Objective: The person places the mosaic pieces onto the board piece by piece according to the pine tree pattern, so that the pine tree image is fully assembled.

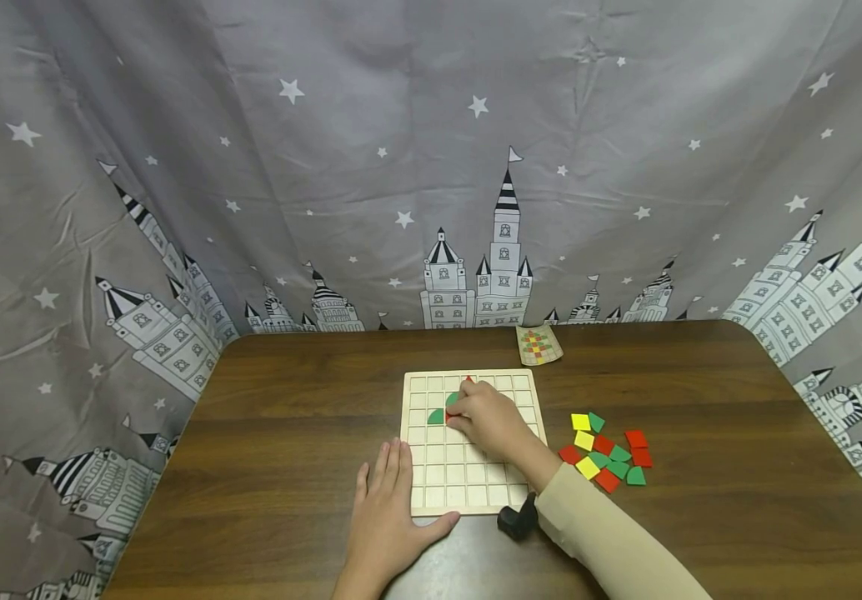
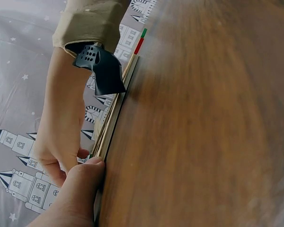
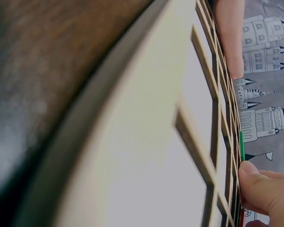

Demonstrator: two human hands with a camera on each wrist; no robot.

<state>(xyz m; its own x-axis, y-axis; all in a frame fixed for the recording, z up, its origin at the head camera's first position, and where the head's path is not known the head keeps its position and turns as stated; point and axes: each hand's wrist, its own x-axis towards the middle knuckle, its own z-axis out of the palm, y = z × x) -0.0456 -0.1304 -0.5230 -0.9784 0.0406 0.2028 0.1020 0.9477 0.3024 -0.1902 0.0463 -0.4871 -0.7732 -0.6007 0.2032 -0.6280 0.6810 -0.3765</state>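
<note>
A pale wooden grid board (image 1: 434, 477) lies on the table. My left hand (image 1: 382, 521) rests at its lower left corner, fingers straight along the left side and thumb at the front edge. Over the upper middle of the board, my right hand (image 1: 493, 421) pinches a red tile (image 1: 448, 417) down at the grid, mostly hidden by the fingertips. Just left of it sits a green quarter-round tile (image 1: 436, 416), and another green tile (image 1: 453, 398) lies above. A red tip (image 1: 468, 379) shows beyond the knuckles. In the right wrist view, the thumb (image 3: 250, 169) is close against the grid.
Loose red, yellow and green tiles (image 1: 617, 469) lie scattered right of the board. A small pattern card (image 1: 539, 345) with a coloured design lies at the table's back edge. A black wrist camera mount (image 1: 518, 518) sits by the board's front right corner. A grey castle-print curtain (image 1: 371, 167) hangs behind.
</note>
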